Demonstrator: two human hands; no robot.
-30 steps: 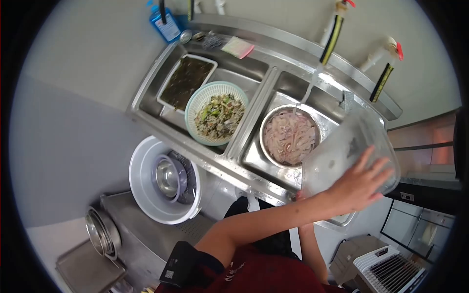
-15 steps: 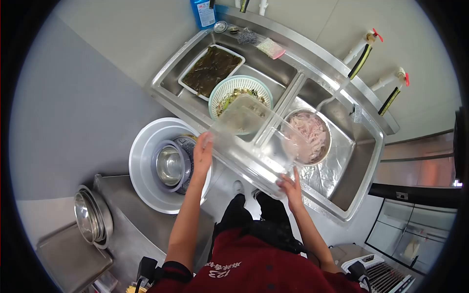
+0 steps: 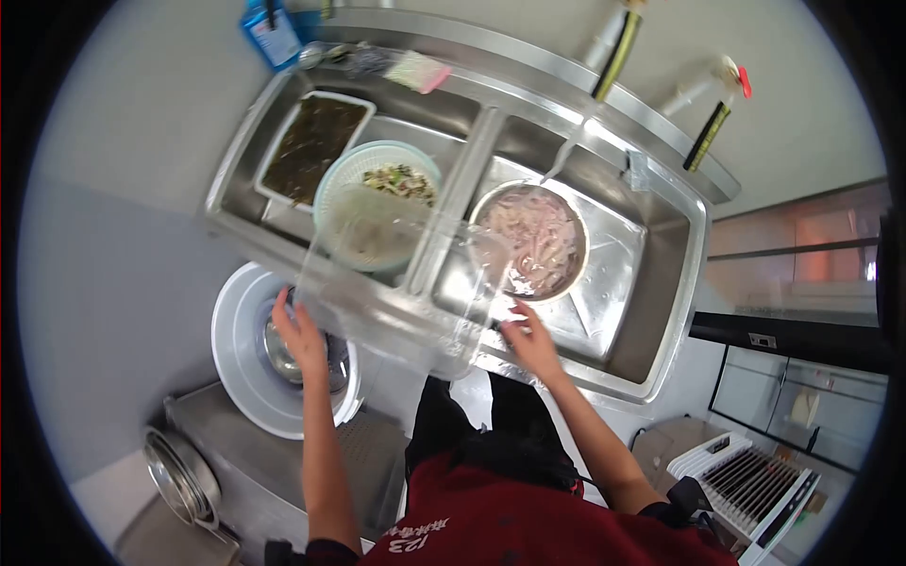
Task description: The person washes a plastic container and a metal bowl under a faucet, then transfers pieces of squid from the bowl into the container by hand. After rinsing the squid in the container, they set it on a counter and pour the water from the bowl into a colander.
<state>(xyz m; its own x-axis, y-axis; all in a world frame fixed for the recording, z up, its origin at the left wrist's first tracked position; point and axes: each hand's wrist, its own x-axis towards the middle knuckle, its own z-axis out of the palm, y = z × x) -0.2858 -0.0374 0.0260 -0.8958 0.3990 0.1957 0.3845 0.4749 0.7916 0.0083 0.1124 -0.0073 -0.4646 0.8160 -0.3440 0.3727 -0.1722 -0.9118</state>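
Apparently, your left hand (image 3: 303, 343) and right hand (image 3: 535, 349) hold the clear container (image 3: 396, 316) over the near edge of the sink (image 3: 257, 237), fingers (image 3: 518, 332) pinching opposite sides; if that edge grip slips, it could tip the pale basket (image 3: 337, 184) on the left.

Two hands, the left (image 3: 302, 334) and the right (image 3: 531, 343), hold one clear plastic container (image 3: 382, 325) over the front edge of one sink (image 3: 475, 156) with two basins (image 3: 613, 297). The left basin carries two vessels: one white tray (image 3: 344, 98) along its left edge, one pale green colander (image 3: 351, 168) toward its front right corner. One metal bowl (image 3: 584, 247) sits near the right basin's left edge. One blue bottle (image 3: 276, 42) marks the back left corner; two striped hoses (image 3: 617, 55) hang above the back edge's right half.
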